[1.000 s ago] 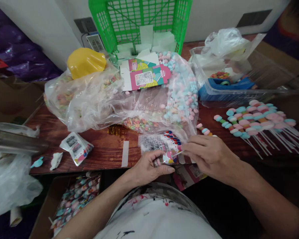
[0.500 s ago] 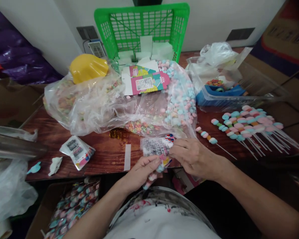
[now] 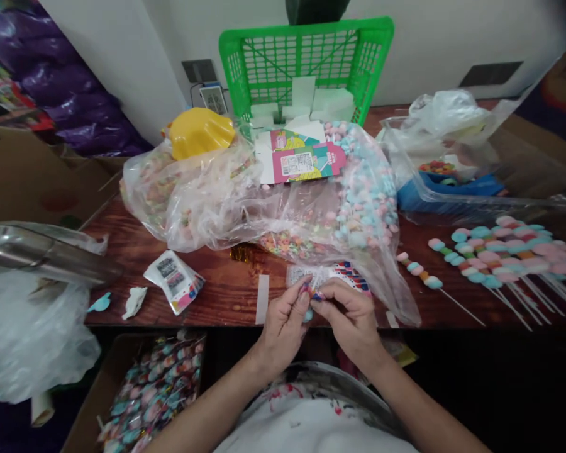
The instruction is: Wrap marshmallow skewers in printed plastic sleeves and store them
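Note:
My left hand (image 3: 283, 321) and my right hand (image 3: 351, 311) meet at the table's front edge. Fingertips and thumbs of both pinch the colourful printed end of a plastic wrapper (image 3: 315, 294). Beneath it, a bit of pale blue marshmallow (image 3: 307, 315) shows between the hands; my fingers cover most of the rest. Just behind them lie printed clear bags (image 3: 351, 275), fanned out flat. A single marshmallow candy skewer (image 3: 421, 274) on a white stick rests to the right, beside a pile of similar skewers (image 3: 504, 251).
Large clear bags of candy (image 3: 368, 201) fill the table's middle, with a printed carton (image 3: 306, 162) on top. Behind stands a green basket (image 3: 306, 47). Left are a stack of bags (image 3: 172, 283) and a steel flask (image 3: 51, 255). Wrapped skewers fill a box (image 3: 82, 402) below.
My right hand has come in against my left, and both now pinch the wrapper's end together. The skewer's lower part, visible before, is now mostly hidden. The view has shifted left.

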Tool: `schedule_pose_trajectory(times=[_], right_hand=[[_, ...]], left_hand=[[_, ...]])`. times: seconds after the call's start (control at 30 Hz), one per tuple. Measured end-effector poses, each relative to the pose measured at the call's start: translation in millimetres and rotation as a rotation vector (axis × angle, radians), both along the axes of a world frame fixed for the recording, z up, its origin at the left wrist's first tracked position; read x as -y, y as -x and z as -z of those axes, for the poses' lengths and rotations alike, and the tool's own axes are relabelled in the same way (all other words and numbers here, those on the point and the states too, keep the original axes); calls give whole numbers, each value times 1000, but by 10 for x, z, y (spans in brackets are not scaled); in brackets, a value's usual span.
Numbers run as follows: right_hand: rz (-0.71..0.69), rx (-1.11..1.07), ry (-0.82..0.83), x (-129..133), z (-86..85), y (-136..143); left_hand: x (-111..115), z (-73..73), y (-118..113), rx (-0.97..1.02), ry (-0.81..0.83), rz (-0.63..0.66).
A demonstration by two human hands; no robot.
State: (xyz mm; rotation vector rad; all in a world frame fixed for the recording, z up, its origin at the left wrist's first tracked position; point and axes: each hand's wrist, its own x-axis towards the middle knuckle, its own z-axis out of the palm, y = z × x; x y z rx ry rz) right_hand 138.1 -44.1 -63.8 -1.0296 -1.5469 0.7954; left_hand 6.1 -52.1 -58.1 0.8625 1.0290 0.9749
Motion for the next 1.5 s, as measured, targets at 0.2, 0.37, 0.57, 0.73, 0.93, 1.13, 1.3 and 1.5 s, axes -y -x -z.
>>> schedule_pose_trajectory(times=[0.2,0.37,0.57,0.73,0.93,1.13,1.3,1.5], right_hand=[[8,52,-209,2,-7,12],[-51,-91,35,15,73,64],[13,485,-458,-91,-42,-159],[-416,841,-698,-122,-143,-345],[-470,847,-567,-113,-84,-170],[-455,737,-100,-196,-43,100],[-332,841,-597,-276,-159,186],[-574,780,-608,-424,-131,334]], left_hand=[[-26,-19,158,83,30,325],[-174,-44,341,45,76,530],[-211,36,345,133,268,432],[-189,35,394,121,328,677],[-122,-126,548,-254,-33,912],[-1,-163,669,-995,-596,549],[-108,-61,843,-340,129,433],[-77,-57,1016,-193,141,539]])
